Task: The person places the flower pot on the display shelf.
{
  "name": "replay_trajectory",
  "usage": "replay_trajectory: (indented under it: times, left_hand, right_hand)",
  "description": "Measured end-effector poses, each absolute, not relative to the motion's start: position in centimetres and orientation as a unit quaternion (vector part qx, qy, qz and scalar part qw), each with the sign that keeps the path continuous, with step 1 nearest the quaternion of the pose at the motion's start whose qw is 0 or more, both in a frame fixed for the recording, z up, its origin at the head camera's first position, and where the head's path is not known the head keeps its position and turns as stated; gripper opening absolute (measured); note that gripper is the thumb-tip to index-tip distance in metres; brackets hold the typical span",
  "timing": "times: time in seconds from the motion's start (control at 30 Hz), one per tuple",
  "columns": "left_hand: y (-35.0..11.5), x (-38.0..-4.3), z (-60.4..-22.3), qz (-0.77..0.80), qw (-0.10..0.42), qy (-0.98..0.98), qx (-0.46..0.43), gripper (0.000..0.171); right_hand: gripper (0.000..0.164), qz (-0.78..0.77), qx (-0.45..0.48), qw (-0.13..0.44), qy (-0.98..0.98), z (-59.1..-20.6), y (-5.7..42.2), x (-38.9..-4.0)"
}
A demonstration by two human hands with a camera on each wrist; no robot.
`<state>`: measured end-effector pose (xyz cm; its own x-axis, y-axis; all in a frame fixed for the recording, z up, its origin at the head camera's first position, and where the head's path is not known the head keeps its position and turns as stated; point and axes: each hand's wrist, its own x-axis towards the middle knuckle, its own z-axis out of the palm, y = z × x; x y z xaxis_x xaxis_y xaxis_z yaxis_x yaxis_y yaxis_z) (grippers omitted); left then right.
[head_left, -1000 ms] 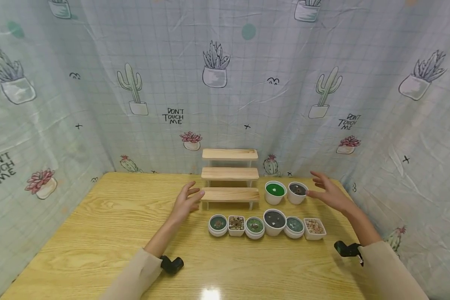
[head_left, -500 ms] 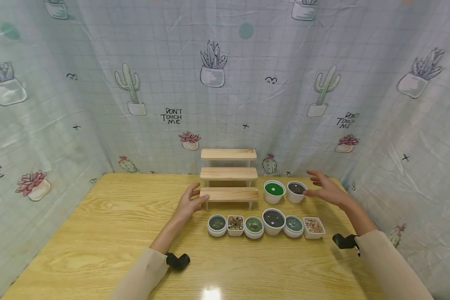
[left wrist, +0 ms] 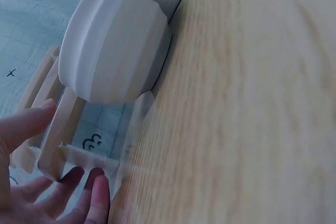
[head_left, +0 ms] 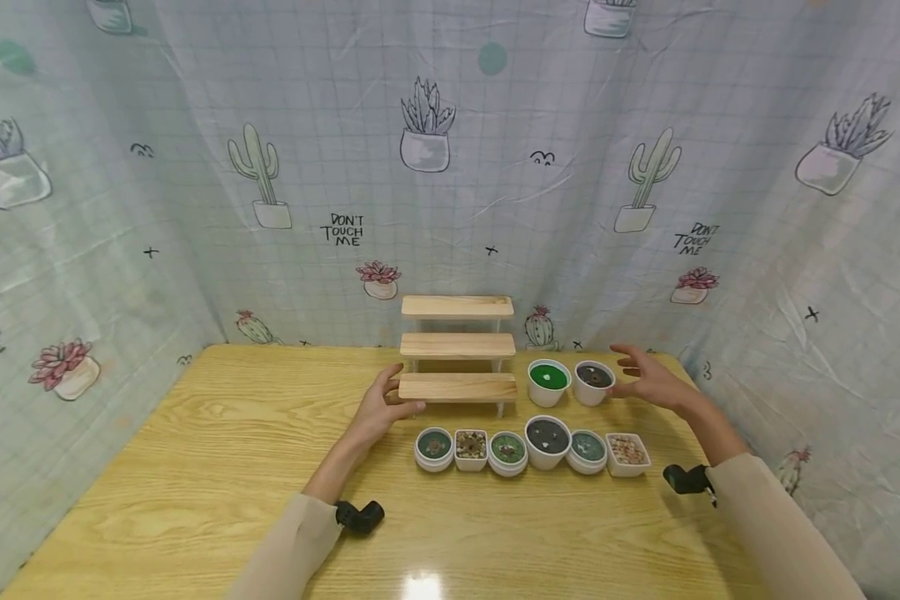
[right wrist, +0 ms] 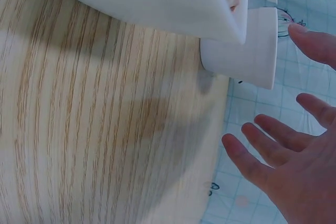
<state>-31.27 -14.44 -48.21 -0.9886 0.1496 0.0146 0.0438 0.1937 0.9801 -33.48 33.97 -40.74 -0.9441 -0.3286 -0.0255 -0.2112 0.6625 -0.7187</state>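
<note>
My left hand point(head_left: 373, 414) is at the left end of a three-tier wooden shelf point(head_left: 457, 387) with white supports. In the left wrist view its thumb point(left wrist: 32, 121) overlaps the boards, while the relaxed fingers spread around the end of the lowest tier. At the back right, my right hand point(head_left: 656, 382) is held beside a white pot point(head_left: 592, 393) with dark filling, its thumb right at the rim. The right wrist view shows that hand's fingers point(right wrist: 268, 148) spread, nothing between them and the thumb. A white pot with a green top point(head_left: 547, 392) stands to the left of the dark one.
In front of the shelf runs a row of small white pots: a round one point(head_left: 434, 450), a square one with pebbles point(head_left: 472, 451), a taller dark-filled one point(head_left: 547, 450) and others, ending in a square pebble pot point(head_left: 627, 457). A printed curtain point(head_left: 450, 208) hangs behind the wooden table point(head_left: 195, 467).
My left hand has moved a little right, its thumb coming in front of the lowest tier's end. My right hand has shifted slightly left, closer to the dark-filled pot.
</note>
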Motion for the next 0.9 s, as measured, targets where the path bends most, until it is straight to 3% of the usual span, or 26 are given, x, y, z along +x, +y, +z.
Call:
replay_trajectory:
  times: [0.57, 0.9]
  left_hand:
    - [-15.2, -31.6, -48.4, 0.632, 0.046, 0.770, 0.072, 0.075]
    - [-15.2, -31.7, -48.4, 0.629, 0.045, 0.773, 0.074, 0.073]
  right_hand:
    - [0.094, -0.396, -0.152, 0.097, 0.900, -41.9, 33.6, -34.7]
    - [0.092, -0.380, -0.152, 0.110, 0.906, -41.8, 33.0, -35.3]
